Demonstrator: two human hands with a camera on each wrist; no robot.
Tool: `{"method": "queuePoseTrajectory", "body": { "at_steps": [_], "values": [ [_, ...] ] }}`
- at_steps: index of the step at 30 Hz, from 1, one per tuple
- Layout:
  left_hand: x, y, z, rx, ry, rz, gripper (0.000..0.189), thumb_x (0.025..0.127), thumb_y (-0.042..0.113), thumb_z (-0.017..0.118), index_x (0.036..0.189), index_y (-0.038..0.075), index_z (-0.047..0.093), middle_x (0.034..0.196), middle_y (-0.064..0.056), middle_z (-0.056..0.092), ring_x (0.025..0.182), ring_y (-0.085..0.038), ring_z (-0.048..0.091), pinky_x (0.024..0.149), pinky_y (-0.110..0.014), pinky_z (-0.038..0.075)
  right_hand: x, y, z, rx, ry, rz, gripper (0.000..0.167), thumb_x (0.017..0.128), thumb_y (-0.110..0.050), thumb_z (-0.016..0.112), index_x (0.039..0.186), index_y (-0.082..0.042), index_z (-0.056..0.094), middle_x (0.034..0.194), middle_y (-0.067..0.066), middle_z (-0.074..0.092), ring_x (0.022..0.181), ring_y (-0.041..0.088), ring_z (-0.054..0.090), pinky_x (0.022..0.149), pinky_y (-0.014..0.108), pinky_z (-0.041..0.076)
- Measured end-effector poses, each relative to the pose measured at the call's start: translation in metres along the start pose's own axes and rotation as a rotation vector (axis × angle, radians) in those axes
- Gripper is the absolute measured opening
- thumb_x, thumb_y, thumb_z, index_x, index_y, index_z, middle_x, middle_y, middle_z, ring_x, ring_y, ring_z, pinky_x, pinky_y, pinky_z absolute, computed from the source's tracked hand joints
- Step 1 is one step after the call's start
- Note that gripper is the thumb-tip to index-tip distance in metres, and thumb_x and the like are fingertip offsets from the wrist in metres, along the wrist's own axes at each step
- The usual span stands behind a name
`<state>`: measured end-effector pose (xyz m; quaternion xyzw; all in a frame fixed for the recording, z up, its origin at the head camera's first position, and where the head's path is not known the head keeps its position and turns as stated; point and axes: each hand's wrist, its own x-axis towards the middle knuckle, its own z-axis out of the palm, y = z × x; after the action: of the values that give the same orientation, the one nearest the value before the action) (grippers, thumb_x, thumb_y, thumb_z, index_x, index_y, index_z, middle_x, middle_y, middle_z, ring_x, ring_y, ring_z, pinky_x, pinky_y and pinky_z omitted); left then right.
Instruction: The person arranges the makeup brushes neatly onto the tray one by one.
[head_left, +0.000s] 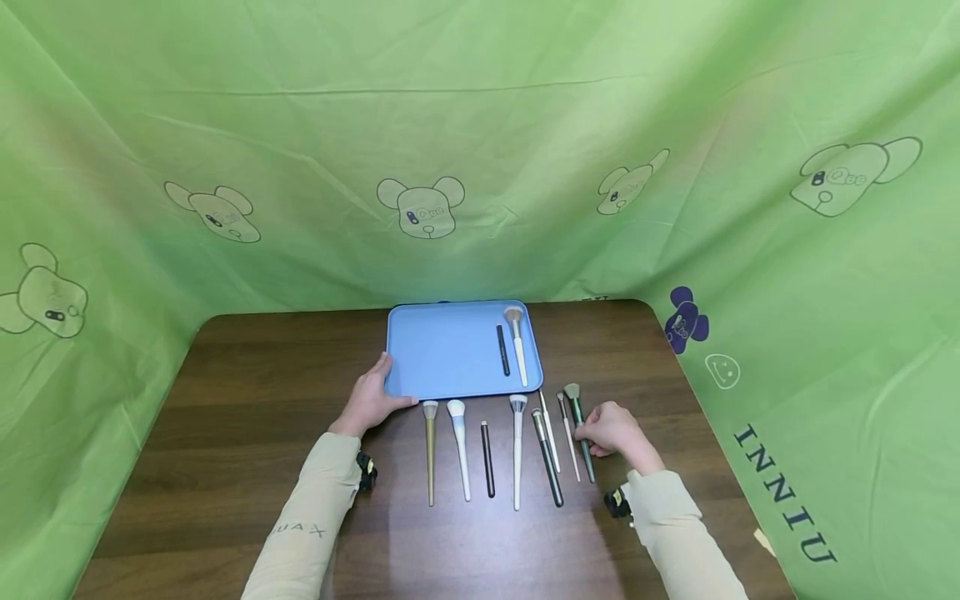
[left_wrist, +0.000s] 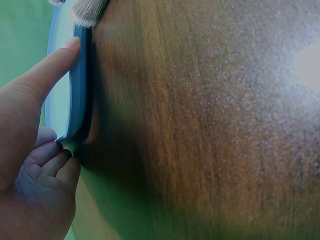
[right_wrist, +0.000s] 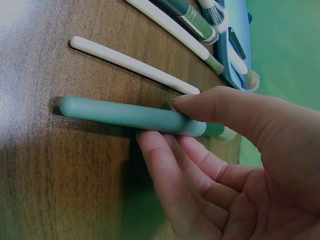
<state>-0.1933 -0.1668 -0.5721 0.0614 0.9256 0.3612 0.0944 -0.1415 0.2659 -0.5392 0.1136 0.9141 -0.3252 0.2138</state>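
My left hand grips the near left corner of a blue tray; its thumb lies along the front rim and the other fingers bend at the side. With thumb and fingertips, my right hand pinches the handle of a green makeup brush, whose bristles point toward the back. Just left of that brush lies a thin brush with a pale handle. Inside the tray, at its right end, are a white-handled brush and a short black stick.
In a row before the tray lie a gold-handled brush, a white brush, a short dark brush, another white brush, a black-handled brush and a slim white brush. Green cloth hangs around the wooden table.
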Motion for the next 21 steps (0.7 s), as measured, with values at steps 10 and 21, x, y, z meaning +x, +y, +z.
{"method": "queuePoseTrajectory", "body": {
  "at_steps": [10,21],
  "values": [
    [-0.0008,0.0007,-0.0007,0.003,0.004,0.005,0.105,0.084,0.031,0.086,0.156,-0.011,0.022,0.163,-0.028,0.016,0.148,-0.041,0.022,0.117,-0.050,0.027,-0.0007,-0.0055,-0.0035,0.001,0.057,-0.044,0.016,0.087,-0.014,0.076,0.078,-0.005,0.065,0.059,0.006,0.065,0.050,0.015,0.065,0.051,0.027,0.054],
    [-0.0003,0.0004,0.0000,0.005,0.001,-0.001,0.105,0.084,0.031,0.086,0.157,-0.010,0.021,0.163,-0.027,0.016,0.148,-0.040,0.022,0.117,-0.049,0.027,0.0007,-0.0098,-0.0072,0.044,0.114,-0.070,0.017,0.084,-0.007,0.073,0.093,0.002,0.061,0.068,0.007,0.065,0.054,0.016,0.064,0.052,0.029,0.055]
  ]
}}
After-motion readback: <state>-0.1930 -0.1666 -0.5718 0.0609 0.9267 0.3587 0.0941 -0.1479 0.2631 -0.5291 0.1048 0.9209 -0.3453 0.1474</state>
